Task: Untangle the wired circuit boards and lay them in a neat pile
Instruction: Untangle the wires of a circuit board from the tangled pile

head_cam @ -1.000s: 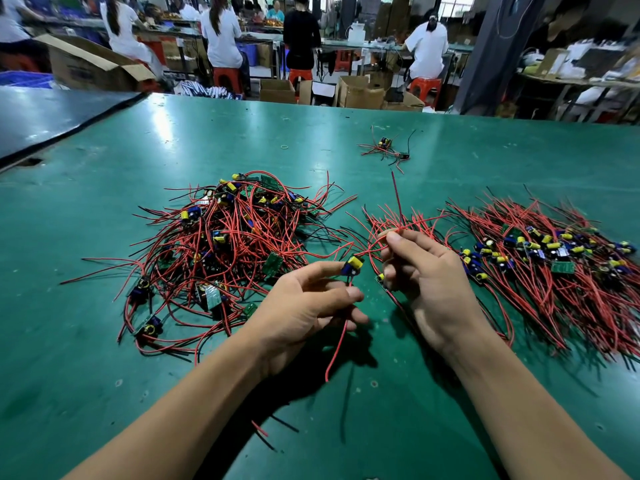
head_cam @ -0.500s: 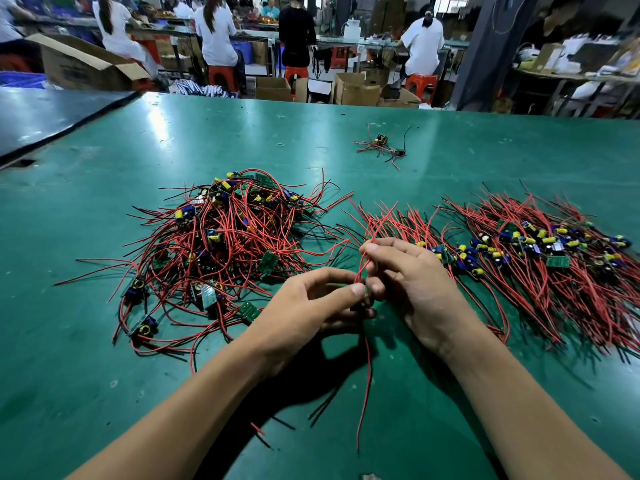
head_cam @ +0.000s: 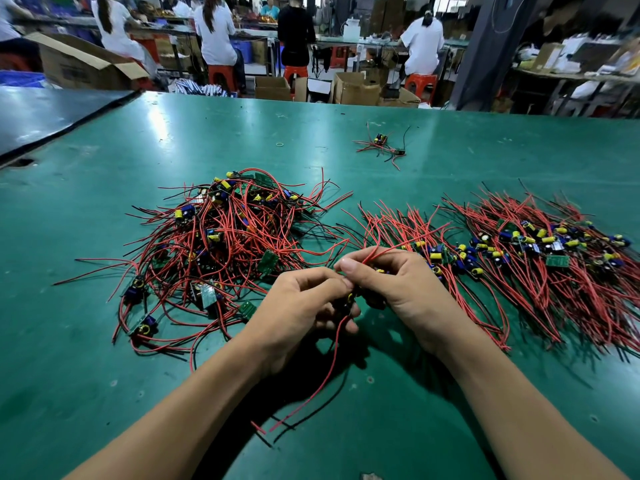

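A tangled heap of wired circuit boards [head_cam: 221, 244] with red and black leads lies left of centre on the green table [head_cam: 104, 375]. To the right, straightened boards lie in a combed pile [head_cam: 540, 251]. Between the two, my left hand [head_cam: 298, 306] and my right hand [head_cam: 398, 285] meet, both pinching one small board [head_cam: 350, 299], which is mostly hidden by my fingers. Its red and black wires [head_cam: 322, 382] hang toward me. My right fingers also pinch a red wire [head_cam: 398, 245] that runs up to the right.
A small separate cluster of boards [head_cam: 381, 145] lies farther back on the table. A dark mat [head_cam: 45, 116] covers the neighbouring surface at the left. Beyond the far edge are cardboard boxes [head_cam: 356, 88] and several seated people at benches.
My hands have closed together over the single board. Its loose wires now trail down toward me instead of sideways. The view has shifted slightly.
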`<state>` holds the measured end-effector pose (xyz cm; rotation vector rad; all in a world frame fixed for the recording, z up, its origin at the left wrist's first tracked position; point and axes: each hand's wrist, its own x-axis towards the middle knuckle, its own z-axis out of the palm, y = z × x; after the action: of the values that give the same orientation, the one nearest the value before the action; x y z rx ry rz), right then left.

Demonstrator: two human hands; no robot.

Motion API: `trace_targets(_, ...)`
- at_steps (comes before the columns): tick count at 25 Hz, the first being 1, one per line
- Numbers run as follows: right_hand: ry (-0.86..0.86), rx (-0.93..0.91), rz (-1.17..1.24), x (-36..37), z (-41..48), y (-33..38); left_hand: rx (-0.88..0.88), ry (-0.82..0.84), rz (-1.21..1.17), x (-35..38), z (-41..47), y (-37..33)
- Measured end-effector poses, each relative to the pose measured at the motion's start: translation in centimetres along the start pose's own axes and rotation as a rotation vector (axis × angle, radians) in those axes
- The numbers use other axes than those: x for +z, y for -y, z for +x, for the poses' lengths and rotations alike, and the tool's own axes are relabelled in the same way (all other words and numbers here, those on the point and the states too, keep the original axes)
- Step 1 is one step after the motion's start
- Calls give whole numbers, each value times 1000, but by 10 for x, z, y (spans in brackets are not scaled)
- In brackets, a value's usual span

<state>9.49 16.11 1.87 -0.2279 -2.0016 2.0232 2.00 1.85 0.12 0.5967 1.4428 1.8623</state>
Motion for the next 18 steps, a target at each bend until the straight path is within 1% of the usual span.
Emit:
trace_targets(4,-182,-43,-49,3,5,-5,29,27,78,2,-2,-1)
trace_targets(7,-245,-67,-74,5,8,-10,25,35,107,6,-4,-1)
trace_targets(11,-167,-24,-99,4,6,-9,30,-39,134,6,-3,2)
trace_targets(13,-87,42,-36,4,3,-6,40,-63,130,6,-3,3)
trace_targets(16,42,177,54,9,0,-5,25,-37,117,3,-3,4)
trace_targets(18,52,208,70,10,-1,-5,18,-2,130,3,-3,3)
